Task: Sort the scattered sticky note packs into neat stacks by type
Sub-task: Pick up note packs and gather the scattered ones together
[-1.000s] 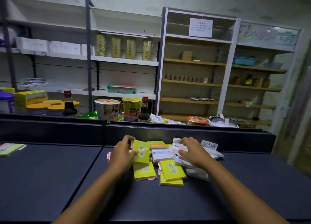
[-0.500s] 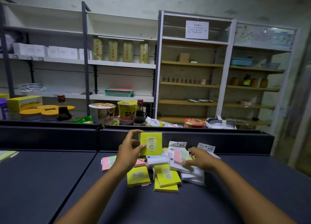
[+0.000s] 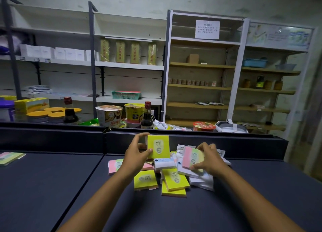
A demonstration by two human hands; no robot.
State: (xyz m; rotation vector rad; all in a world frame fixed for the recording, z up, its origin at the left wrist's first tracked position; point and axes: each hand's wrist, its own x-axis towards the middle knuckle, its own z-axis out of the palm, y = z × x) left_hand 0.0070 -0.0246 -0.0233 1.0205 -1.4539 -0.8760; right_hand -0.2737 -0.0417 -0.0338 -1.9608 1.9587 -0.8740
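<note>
Since earlier, right hand [image 3: 210, 160] lifts a pink-green-yellow 2209 pack [image 3: 192, 157] off the pile [image 3: 171, 177]. Left hand [image 3: 137, 153] pinches yellow 2207 pack [image 3: 158, 146] upright above dark counter [image 3: 52, 183]. Soy sauce bottle [image 3: 146, 117] stands behind.

Four yellow packs [image 3: 158, 149], three striped pastel packs [image 3: 192, 157], several white packs [image 3: 164, 163], two hands [image 3: 135, 155].
</note>
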